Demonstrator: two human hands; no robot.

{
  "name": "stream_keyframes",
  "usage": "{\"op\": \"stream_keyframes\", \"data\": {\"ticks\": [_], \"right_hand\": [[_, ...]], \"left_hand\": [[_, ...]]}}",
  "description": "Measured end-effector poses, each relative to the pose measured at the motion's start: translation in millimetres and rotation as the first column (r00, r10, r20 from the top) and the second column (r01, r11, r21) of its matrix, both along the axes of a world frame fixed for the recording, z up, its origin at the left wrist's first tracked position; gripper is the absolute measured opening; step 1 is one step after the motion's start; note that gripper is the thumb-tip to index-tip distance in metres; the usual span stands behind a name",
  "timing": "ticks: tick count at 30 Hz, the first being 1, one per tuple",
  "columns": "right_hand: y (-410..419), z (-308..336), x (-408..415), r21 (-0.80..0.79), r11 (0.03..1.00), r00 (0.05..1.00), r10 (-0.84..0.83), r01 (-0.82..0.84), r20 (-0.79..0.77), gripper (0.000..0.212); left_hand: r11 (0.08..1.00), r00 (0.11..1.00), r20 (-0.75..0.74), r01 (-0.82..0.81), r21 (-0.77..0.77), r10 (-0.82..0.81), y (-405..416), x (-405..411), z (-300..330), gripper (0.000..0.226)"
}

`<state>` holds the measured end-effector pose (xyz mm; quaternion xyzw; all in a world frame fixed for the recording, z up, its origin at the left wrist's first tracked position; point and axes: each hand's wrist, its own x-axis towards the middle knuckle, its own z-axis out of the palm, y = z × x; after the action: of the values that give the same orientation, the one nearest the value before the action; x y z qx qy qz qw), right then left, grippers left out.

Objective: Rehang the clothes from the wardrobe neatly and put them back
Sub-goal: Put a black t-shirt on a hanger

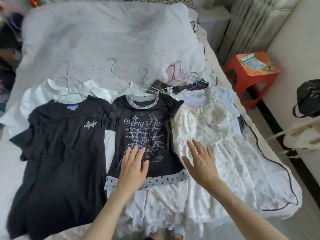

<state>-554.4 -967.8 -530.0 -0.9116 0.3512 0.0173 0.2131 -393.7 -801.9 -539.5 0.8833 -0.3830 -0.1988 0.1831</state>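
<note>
While both hands lay flat with fingers straight and gripping nothing, three garments on wire hangers were spread side by side across the bed (pixel 107 40). Far left of the left hand (pixel 134 168) lay a plain black T-shirt (pixel 64 153) with a small chest print, over a white shirt (pixel 34 99) whose collar and sleeve showed above it. Left hand pressed on the lower front of the black printed top (pixel 145 130), just above its star-patterned hem band. Right hand (pixel 201 161) rested just beside it on the waist of the cream floral dress (pixel 230 144), which overlapped the top's right edge and ran under its hem. Beyond the fingertips, a cluster of hanger hooks (pixel 180 71) pointed away, one pink; a dark plaid piece beneath them was possibly a skirt, too covered to tell. Well right of the right hand stood a red stool (pixel 242 80) on the floor, a black bag (pixel 308 99) further right.
</note>
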Motion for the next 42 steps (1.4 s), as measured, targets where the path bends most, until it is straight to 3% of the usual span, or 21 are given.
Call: {"op": "stream_keyframes", "data": {"ticks": [3, 10, 15, 22, 26, 30, 33, 37, 40, 42], "right_hand": [[-30, -15, 41, 0.012, 0.999, 0.997, 0.050, -0.049, -0.052, 0.058], [-109, -86, 146, 0.018, 1.000, 0.985, -0.012, 0.015, -0.169, 0.055], [-147, -139, 224, -0.018, 0.998, 0.974, -0.062, 0.059, -0.220, 0.056], [-188, -184, 311, -0.192, 0.979, 0.977, 0.026, -0.067, -0.210, 0.058], [-212, -194, 355, -0.187, 0.978, 0.987, 0.069, -0.096, -0.148, 0.056], [-223, -195, 377, -0.155, 0.988, 0.990, -0.028, 0.006, -0.141, 0.040], [-221, -192, 376, -0.101, 0.992, 0.986, -0.087, 0.073, -0.140, 0.037], [-208, -177, 360, -0.151, 0.988, 0.988, -0.037, 0.014, -0.152, 0.034], [-192, -148, 342, 0.035, 0.999, 0.999, -0.041, 0.041, 0.000, 0.026], [-178, -125, 325, 0.092, 0.994, 0.992, -0.065, 0.055, 0.105, 0.024]], "left_hand": [[0.997, 1.000, 0.020, 0.011, 0.071, -0.012, -15, 39, -23, 0.052], [0.949, 0.997, 0.012, 0.065, 0.307, -0.072, -40, 141, -114, 0.055], [0.954, 0.982, 0.099, 0.130, 0.271, -0.162, -58, 211, -178, 0.062], [0.920, 0.945, 0.130, 0.252, 0.300, -0.301, -59, 229, -229, 0.062], [0.936, 0.944, 0.159, 0.243, 0.256, -0.289, -59, 228, -242, 0.061], [0.939, 0.943, 0.170, 0.239, 0.246, -0.285, -60, 228, -247, 0.061], [0.934, 0.953, 0.128, 0.234, 0.271, -0.276, -60, 228, -242, 0.061], [0.910, 0.952, 0.061, 0.268, 0.316, -0.301, -62, 231, -232, 0.058], [0.910, 0.964, 0.017, 0.246, 0.335, -0.267, -66, 233, -209, 0.055], [0.943, 0.972, 0.046, 0.211, 0.259, -0.230, -72, 231, -189, 0.072]]}}
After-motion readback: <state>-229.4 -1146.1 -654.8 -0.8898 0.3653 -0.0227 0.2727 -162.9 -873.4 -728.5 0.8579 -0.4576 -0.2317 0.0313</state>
